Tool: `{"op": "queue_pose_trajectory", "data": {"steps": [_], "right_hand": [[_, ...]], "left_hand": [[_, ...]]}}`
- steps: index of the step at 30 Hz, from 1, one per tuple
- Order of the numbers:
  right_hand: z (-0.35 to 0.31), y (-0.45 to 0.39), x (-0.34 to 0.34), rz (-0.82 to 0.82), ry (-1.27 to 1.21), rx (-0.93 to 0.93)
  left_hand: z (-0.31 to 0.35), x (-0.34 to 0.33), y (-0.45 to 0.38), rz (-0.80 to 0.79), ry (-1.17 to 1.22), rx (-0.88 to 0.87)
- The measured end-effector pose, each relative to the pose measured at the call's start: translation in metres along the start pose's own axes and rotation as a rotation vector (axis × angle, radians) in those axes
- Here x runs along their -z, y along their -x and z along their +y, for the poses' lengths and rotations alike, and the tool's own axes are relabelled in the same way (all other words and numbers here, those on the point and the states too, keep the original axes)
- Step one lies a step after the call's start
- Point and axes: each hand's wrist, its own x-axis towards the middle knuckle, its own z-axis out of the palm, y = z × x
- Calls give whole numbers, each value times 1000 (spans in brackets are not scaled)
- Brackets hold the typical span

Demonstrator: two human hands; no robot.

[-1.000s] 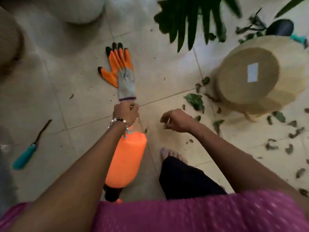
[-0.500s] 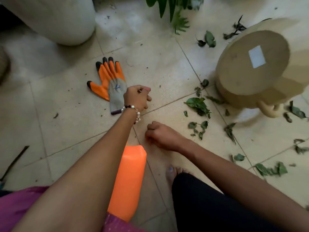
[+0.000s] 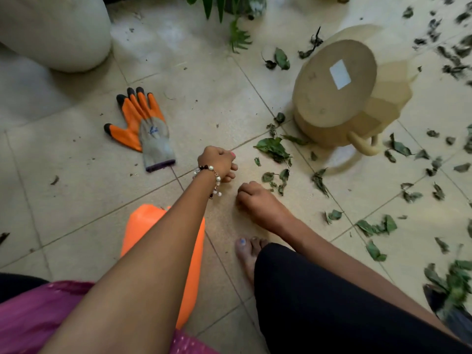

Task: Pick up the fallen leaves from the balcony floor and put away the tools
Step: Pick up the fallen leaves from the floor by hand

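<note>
My left hand (image 3: 219,162) and right hand (image 3: 258,201) curl closed, contents hidden; one glove (image 3: 145,129) at ten o'clock, one tipped bucket (image 3: 339,93) at two.

The left forearm covers the middle of the orange container (image 3: 143,218). Whether the curled left hand (image 3: 217,162) and right hand (image 3: 255,200) hold anything cannot be told. The leaf pile (image 3: 457,282) at the near right edge is blurred and cut off.

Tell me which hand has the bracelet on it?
The left hand, the one nearer the orange glove, has a beaded bracelet round its wrist. The right hand, lower down near the leaves, has a bare wrist.
</note>
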Motion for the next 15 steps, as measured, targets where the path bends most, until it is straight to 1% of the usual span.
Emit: {"op": "queue_pose_trajectory", "data": {"steps": [2, 3, 4, 5, 7, 8, 9, 11, 13, 15], "right_hand": [[3, -2, 6, 81, -9, 25], [7, -2, 10, 137, -21, 5], [11, -2, 15, 214, -70, -61], [15, -4, 21, 303, -192, -174], [15, -6, 37, 445, -579, -383], [14, -8, 42, 487, -728, -419], [12, -11, 46, 505, -774, -405], [4, -15, 51, 454, -649, -320], [1, -18, 60, 302, -445, -225], [5, -23, 76, 156, -398, -150]], "left_hand": [[-2, -4, 1, -33, -17, 22], [-2, -7, 1, -51, -21, 33], [-2, -10, 2, -79, -20, 44], [-2, -13, 4, -118, -20, 59], [2, -20, 11, -213, -5, 99], [5, -24, 15, -255, 49, 134], [7, -28, 17, -288, 146, 180], [13, -37, 19, -308, 387, 273], [18, -39, 16, -251, 542, 334], [19, -35, 11, -177, 617, 371]]}}
